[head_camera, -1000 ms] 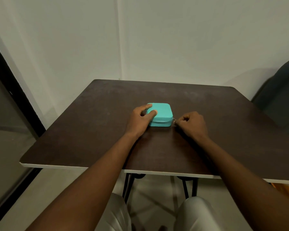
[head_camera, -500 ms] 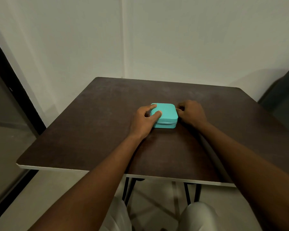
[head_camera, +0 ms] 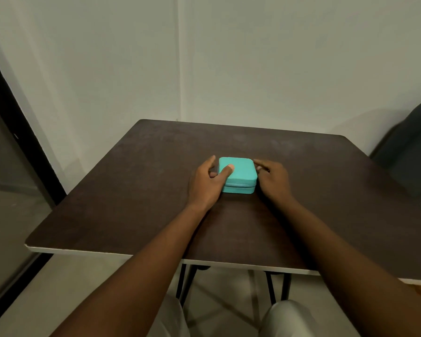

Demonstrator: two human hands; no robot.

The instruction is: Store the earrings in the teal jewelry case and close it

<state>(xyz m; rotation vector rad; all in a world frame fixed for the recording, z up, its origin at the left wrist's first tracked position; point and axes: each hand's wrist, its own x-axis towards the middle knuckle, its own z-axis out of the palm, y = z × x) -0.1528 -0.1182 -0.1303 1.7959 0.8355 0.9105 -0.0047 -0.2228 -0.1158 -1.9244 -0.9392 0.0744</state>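
1. The dark surface [head_camera: 131, 203] is doing half the work here. The teal case [head_camera: 242, 170] sits flat about dead centre of it, so I'd leave it down and not lift it.
2. The case's lid is down and there are no earrings in sight, so I'm guessing they're inside and only the zipping is left.
3. The left hand [head_camera: 206, 183] is at the case's 9 o'clock, thumb [head_camera: 227, 169] on the lid and fingers wrapped round the side. Press down firmly so the case can't spin.
4. The right hand [head_camera: 272, 181] is at 3 o'clock, fingers curled against the wall near the 2 o'clock corner. I can't tell if it's pinching the pull, which is hidden.
5. The zip [head_camera: 240, 186] along the 6 o'clock side looks closed. Pull level with the seam, go slowly round corners, then check for gaps.
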